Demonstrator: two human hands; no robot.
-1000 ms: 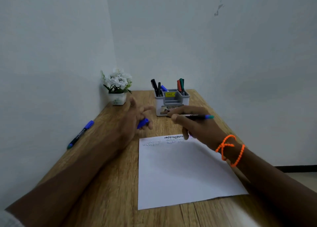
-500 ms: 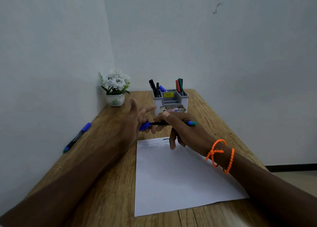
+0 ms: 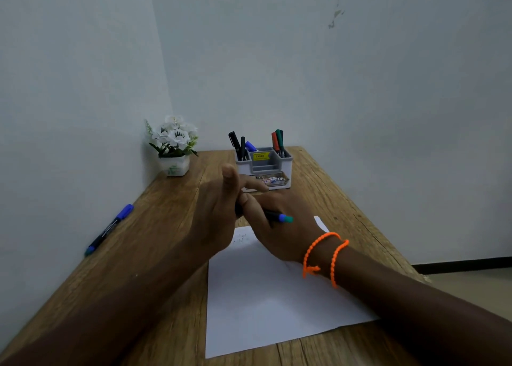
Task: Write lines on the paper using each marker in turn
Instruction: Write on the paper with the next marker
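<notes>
1. My right hand (image 3: 279, 227) grips the blue marker (image 3: 277, 216) by its barrel, rear end pointing right. My left hand (image 3: 219, 213) meets it at the tip; a moment ago its fingers pinched the blue cap apart from the marker, and now that cap is hidden, so I cannot tell what they hold.
2. I judge the cap is going back on: this marker's turn is finishing.
3. Below lies the paper (image 3: 266, 296), faint lines along its far edge.
4. Beyond, the organizer (image 3: 264, 169) holds more markers; another blue marker (image 3: 109, 228) lies far left on the table (image 3: 155, 255).
</notes>
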